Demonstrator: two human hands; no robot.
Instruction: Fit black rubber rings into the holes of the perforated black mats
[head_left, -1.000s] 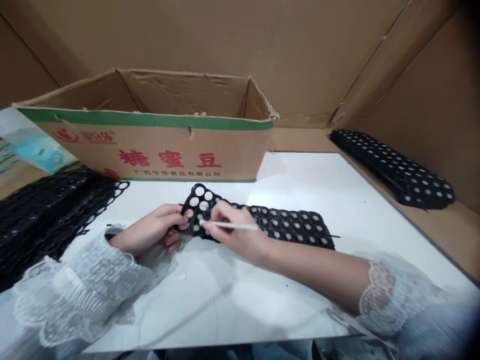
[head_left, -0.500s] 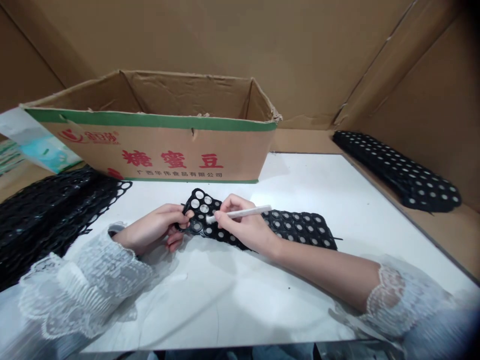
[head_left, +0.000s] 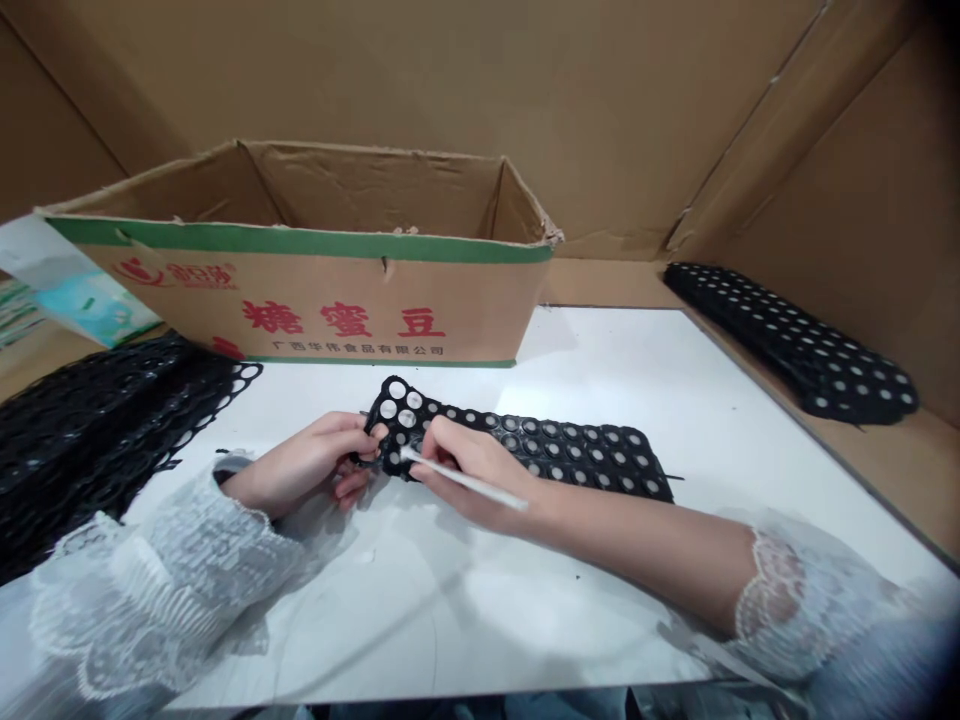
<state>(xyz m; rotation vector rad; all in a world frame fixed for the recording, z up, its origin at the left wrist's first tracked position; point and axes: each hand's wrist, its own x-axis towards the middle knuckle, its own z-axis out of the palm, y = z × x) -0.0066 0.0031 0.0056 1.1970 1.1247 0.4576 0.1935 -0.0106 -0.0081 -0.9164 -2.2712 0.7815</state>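
Observation:
A black strip (head_left: 600, 457) with rows of round, pale-centred cells lies across the white table. At its left end, where several cells look like open rings, my left hand (head_left: 330, 455) pinches the edge between thumb and fingers. My right hand (head_left: 480, 470) grips a thin white stick (head_left: 480, 487) over the strip. The stick's fuzzy tip is at the cells just right of my left fingers, and its back end slants down to the right. My right hand hides part of the strip's middle.
Behind the strip stands an open cardboard box (head_left: 480, 300) with a green edge. Black ring sheets (head_left: 90, 430) are piled at left, beside a blue-white packet (head_left: 97, 300). Another dotted black strip (head_left: 787, 345) lies at right, near the cardboard wall (head_left: 862, 200).
My right hand has shifted slightly left and down. The stick has swung so its back end points lower, and its tip has moved left. My left hand stays nearly in place.

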